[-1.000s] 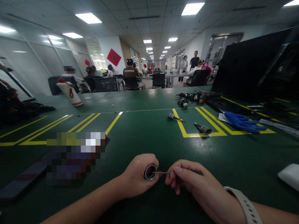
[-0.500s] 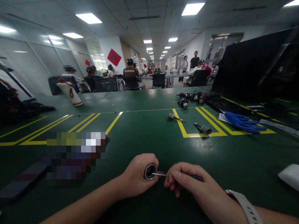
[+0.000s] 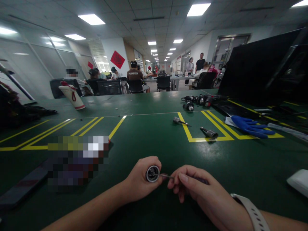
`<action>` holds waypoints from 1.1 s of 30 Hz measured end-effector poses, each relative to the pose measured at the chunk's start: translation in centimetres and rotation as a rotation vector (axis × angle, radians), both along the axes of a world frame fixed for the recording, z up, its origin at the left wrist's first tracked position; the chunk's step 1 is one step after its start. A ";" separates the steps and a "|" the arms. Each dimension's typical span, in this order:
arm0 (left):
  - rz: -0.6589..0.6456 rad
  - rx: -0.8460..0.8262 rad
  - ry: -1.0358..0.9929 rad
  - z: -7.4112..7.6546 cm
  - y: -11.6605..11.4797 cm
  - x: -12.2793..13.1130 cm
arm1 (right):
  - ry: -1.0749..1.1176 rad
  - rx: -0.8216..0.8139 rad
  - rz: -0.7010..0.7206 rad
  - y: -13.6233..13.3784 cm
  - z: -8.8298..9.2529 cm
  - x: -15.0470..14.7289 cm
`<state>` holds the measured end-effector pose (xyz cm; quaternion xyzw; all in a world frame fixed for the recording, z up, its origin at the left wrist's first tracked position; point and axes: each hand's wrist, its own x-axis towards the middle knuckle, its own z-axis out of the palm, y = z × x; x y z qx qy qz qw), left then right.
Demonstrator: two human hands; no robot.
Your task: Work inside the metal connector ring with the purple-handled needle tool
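Left hand (image 3: 141,183) curled around a round metal socket (image 3: 152,173) just above the green counter (image 3: 149,141), right hand (image 3: 194,189) pinching a thin tool (image 3: 166,175) whose tip sits inside the socket, blue glove (image 3: 250,125) lying far right of the socket

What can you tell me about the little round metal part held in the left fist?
The round metal part is a short cylinder, dark with a shiny silver rim, its open end facing the camera. The left hand wraps around its body above the green table. A thin metal rod, pinched by the right hand, pokes into its opening.
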<state>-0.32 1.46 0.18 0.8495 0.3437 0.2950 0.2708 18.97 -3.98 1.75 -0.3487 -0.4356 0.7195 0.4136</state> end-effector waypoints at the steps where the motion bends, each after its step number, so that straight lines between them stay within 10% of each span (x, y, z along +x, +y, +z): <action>1: 0.000 -0.003 0.000 0.1 0.0 0.0 | -0.007 0.009 0.005 0.0 0.0 0.0; 33: 0.004 -0.126 -0.149 0.1 0.2 -0.1 | -0.459 0.491 0.008 -0.8 -0.7 1.5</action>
